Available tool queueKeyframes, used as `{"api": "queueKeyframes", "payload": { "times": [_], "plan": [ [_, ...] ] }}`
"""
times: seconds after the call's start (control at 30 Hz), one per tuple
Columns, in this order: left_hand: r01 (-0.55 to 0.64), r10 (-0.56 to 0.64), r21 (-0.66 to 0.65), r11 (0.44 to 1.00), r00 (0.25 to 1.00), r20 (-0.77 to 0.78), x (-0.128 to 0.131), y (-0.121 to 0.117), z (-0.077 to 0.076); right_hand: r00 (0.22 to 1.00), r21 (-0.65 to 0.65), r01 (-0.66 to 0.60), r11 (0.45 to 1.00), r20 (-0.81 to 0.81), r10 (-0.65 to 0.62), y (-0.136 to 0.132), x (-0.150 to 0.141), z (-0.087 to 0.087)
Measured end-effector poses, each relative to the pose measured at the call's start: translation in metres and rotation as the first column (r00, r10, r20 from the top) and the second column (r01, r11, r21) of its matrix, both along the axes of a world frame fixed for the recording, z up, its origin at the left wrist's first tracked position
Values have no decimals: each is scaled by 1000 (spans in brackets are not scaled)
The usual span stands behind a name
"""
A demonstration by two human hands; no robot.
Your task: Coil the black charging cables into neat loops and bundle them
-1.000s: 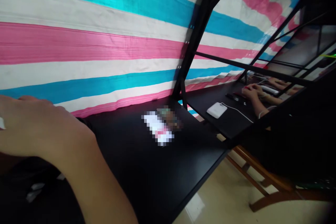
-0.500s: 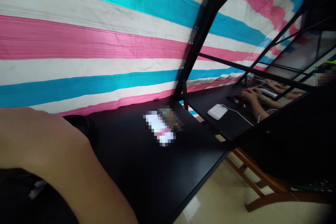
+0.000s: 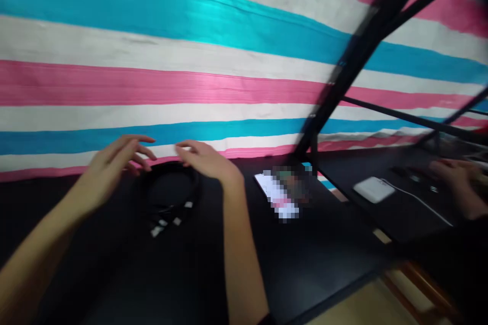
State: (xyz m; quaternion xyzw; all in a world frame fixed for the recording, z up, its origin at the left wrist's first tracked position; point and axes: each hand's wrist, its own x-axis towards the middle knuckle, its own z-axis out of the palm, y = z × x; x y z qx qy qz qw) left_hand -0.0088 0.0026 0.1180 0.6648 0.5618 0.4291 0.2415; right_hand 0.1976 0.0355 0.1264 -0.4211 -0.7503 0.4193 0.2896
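Observation:
A coiled black cable (image 3: 197, 183) lies on the black table (image 3: 183, 274) in front of me. Several of its pale connector ends (image 3: 156, 231) point toward me at the near side of the coil. My left hand (image 3: 116, 165) is at the coil's far left, its fingers apart and slightly bent, holding nothing. Opposite it, my right hand (image 3: 209, 162) hovers by the far right of the coil with fingers apart and loosely bent. Whether any fingertip touches the cable is hard to see, as the picture is blurred.
Right of the coil lies a pixelated flat item (image 3: 276, 195), partly white. A black metal frame post (image 3: 343, 76) rises behind it. At the neighbouring table are a white box with a cord (image 3: 373, 189) and another person's hand (image 3: 453, 172). Striped sheeting (image 3: 171, 86) hangs behind.
The view has swung left, bringing the coil and both my hands into sight. Before, only one forearm and wrist covered the lower left, with part of the coil behind it.

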Motion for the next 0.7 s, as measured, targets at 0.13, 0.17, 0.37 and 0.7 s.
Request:
{"api": "queueKeyframes", "payload": {
  "times": [0.13, 0.17, 0.37, 0.7],
  "plan": [
    [-358, 283, -85, 930, 845, -453, -48, 27, -33, 939, -44, 214, 976, 286, -192, 32, 16, -37],
    [-406, 303, -111, 907, 813, -497, -59, 34, -45, 928, -66, 225, 972, 319, -194, 38, 20, -47],
    [-457, 224, -261, 851, 764, -606, -95, 51, -103, 860, -146, 337, 930, 449, -242, 54, 35, -89],
    [-319, 5, -404, 857, 790, -613, -103, 63, -108, 645, 155, 498, 853, 592, -483, 52, 14, -118]
  ]
}}
